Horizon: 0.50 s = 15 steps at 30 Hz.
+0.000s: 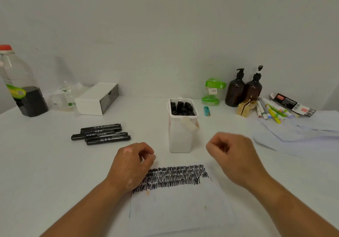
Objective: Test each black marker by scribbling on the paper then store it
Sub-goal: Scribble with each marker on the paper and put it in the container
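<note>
Neither hand grips anything. The left hand (132,163) rests at the top left corner of the white sheet of paper (179,211) with its fingers loosely curled and nothing between them. The right hand (233,156) hovers just right of the paper's top edge, also loosely curled. It is motion-blurred, but no marker shows in it.

Dense black zigzag scribbles (176,177) fill several stacked rows across the top of the paper, while the lower half is bare apart from faint coloured smudges. Just behind the paper stands the tall white plastic container with a handle (180,137), and many capped black markers stand upright in it (181,107), nearly filling the opening. By that evidence, most of the job looks done: those markers have been tested and stored.

What is left is the loose pile of black markers with white lettering (100,134), about 5 or 6, lying capped on the white table (45,163) to the left of the container and beyond the left hand. Each of these probably needs uncapping, a scribble and a place in the container, and the left hand is the nearer one for the next pick.
</note>
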{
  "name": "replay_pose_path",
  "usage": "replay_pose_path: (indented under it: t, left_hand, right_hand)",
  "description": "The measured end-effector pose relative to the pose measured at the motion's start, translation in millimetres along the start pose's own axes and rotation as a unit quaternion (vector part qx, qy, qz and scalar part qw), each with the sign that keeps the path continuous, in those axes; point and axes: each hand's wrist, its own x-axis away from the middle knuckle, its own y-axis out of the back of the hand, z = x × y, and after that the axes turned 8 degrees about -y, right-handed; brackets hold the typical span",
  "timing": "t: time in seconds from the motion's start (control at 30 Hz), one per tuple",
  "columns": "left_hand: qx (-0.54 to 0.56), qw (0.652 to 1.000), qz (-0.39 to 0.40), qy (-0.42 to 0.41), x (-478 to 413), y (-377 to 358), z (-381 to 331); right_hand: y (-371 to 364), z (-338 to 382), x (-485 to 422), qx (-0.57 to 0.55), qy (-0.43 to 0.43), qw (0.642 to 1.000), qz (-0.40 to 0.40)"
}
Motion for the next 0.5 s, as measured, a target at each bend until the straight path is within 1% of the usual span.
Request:
replay_pose_path:
  t: [0.1, 0.27, 0.4, 0.5]
  left_hand:
    - [-0.020, 1.000, 0.003, 0.001, 0.1, 0.1, 0.9]
    - [-0.068, 0.998, 0.016, -0.009, -4.3, 5.8, 13.0]
    - [-0.158, 0.987, 0.004, 0.007, -16.7, 21.4, 41.5]
    - [-0.256, 0.966, 0.004, 0.044, -28.4, 40.0, 69.3]
  right_hand:
    - [-22.9, -22.8, 19.3, -0.007, -0.036, 0.999, 0.036]
    - [-38.5, -33.0, 29.3, 0.006, -0.011, 0.999, 0.043]
    - [-42.8, -35.5, 30.5, 0.013, -0.005, 0.999, 0.049]
    - [-42.5, -36.3, 28.8, 0.010, -0.007, 0.999, 0.045]
